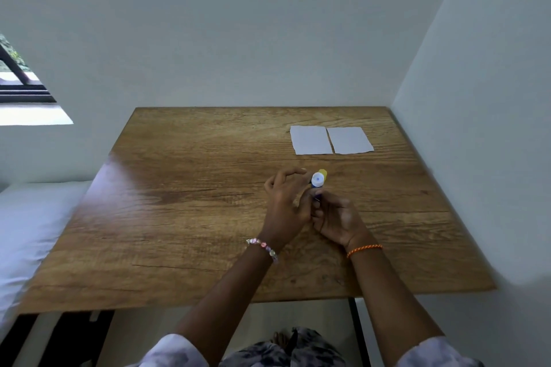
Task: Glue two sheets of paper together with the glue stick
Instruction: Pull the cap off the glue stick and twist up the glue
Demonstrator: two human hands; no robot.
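Both hands meet over the middle of the wooden table (185,188), a little right of centre, and the glue stick (317,183) stands between them. The right hand (337,222) has its fingers curled round the stick's lower, blue part, holding it roughly upright with its white round end turned toward the camera; a yellow piece shows just behind that end (whether it is the cap or part of the body I cannot tell). The left hand (286,202) sits just left of the stick with fingers loosely arched and spread; its fingertips come close to the stick's top, but whether they actually pinch it is unclear. A beaded bracelet (264,247) circles the left wrist and an orange thread band (363,250) the right. Farther off, toward the table's far right, two white sheets of paper (331,140) lie flat side by side, edges nearly touching, well apart from the hands. White bedding (26,226) lies to the left.
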